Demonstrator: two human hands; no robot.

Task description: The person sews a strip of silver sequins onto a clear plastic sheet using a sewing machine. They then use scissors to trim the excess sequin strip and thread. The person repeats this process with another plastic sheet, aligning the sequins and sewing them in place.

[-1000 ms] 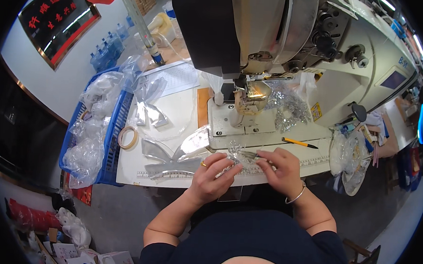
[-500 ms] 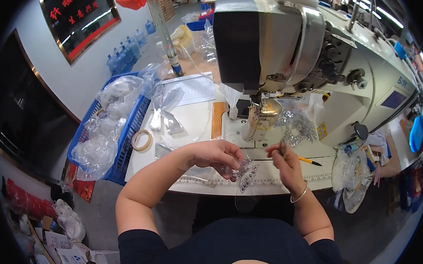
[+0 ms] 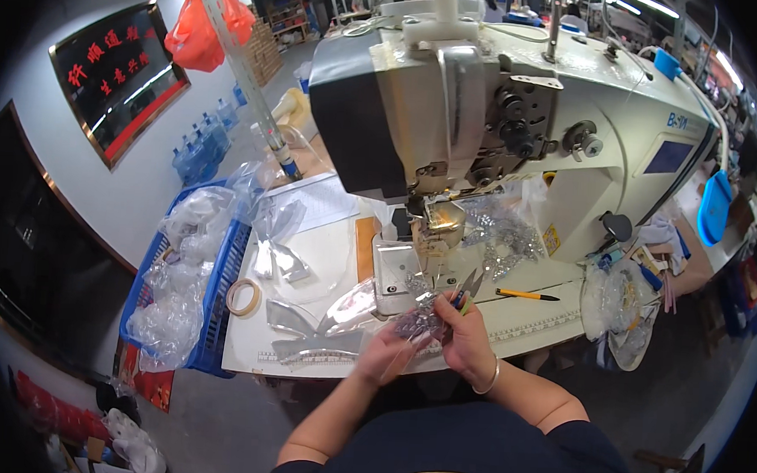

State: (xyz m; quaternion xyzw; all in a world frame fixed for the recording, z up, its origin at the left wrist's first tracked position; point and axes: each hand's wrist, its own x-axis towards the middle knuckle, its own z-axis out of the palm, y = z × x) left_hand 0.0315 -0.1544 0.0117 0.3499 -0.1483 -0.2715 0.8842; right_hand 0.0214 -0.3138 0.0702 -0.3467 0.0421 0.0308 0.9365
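White table (image 3: 243, 336), blue basket (image 3: 219, 314), grey floor (image 3: 223, 417).

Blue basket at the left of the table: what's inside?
The blue basket is heaped with crumpled, mostly clear plastic, bags or sheeting by the look of it. The plastic covers the basket's floor, so anything underneath can't be seen.

machine head (image 3: 419, 110) blocks fwd ctr, blue basket (image 3: 220, 314) along l. side, narrow gap btwn scissors (image 3: 473, 285) & pen (image 3: 527, 295)
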